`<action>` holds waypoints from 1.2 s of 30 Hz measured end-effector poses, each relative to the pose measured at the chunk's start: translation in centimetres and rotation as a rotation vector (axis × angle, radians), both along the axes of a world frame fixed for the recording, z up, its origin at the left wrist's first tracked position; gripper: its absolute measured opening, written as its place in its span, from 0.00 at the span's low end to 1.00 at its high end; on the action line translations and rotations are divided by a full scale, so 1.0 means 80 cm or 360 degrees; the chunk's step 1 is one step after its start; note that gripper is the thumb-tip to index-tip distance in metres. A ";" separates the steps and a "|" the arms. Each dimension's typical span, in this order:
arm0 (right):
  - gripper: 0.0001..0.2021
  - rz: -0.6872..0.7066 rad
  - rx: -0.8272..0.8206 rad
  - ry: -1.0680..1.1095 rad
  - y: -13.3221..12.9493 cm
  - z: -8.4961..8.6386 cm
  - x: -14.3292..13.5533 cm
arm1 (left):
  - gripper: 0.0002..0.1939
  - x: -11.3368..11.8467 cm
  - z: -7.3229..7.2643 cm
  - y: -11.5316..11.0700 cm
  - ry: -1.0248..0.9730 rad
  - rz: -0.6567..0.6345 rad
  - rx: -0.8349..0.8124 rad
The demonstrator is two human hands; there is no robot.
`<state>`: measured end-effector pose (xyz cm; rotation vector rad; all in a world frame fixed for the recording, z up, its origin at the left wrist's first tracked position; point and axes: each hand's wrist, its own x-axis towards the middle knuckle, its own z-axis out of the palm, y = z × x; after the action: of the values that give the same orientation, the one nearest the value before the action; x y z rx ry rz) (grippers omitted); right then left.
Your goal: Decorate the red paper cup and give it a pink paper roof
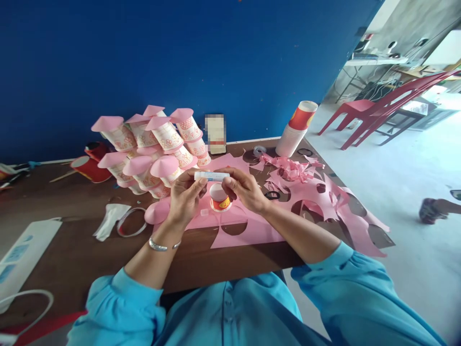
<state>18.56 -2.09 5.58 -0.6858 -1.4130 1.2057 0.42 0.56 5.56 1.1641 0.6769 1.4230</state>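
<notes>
Left hand: closed around one end of a pale glue stick, which lies level across the space between both hands.
Right hand: fingers pinched on the stick's other end; it looks as if the cap is being worked there, though the tip is too small to be sure.
Paper cup: upright on the pink paper sheet, just below the stick and between the hands.
Doing it well: keep the stick level over the cup, twisting gently.
Pink cone: loose, just left of the left wrist.
Finished cups: stacked near the blue wall, well apart from the elbows.
Edges: the counter ends near the body; open room lies on the right among pink scraps.
</notes>
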 end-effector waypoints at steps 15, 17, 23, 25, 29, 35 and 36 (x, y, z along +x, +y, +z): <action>0.25 0.0129 -0.0399 0.0392 -0.008 -0.004 0.006 | 0.17 0.001 -0.003 -0.009 0.0348 0.0040 0.0417; 0.22 0.0069 -0.0403 0.0478 -0.009 -0.003 0.010 | 0.25 -0.003 -0.010 -0.006 0.0400 0.0057 0.0479; 0.17 -0.0025 -0.0398 0.0553 -0.008 0.002 0.030 | 0.36 -0.021 -0.034 0.004 0.0635 0.0057 0.0584; 0.17 -0.0041 -0.0389 0.0570 -0.009 0.001 0.031 | 0.33 -0.020 -0.032 -0.001 0.0649 0.0025 0.0541; 0.17 -0.0026 -0.0424 0.0578 -0.013 -0.002 0.025 | 0.26 -0.003 -0.017 -0.018 0.0502 -0.0066 0.0370; 0.18 -0.0037 -0.0291 0.0390 -0.020 -0.008 0.020 | 0.08 0.012 -0.006 -0.028 0.0563 0.0250 0.0717; 0.18 -0.0056 -0.0252 0.0336 -0.021 -0.010 0.021 | 0.07 0.011 -0.006 -0.029 0.0607 0.0313 0.0804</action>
<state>20.25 -3.73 4.80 -0.6678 -1.1351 1.3315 1.30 -1.76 5.10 1.8376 0.7292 1.6061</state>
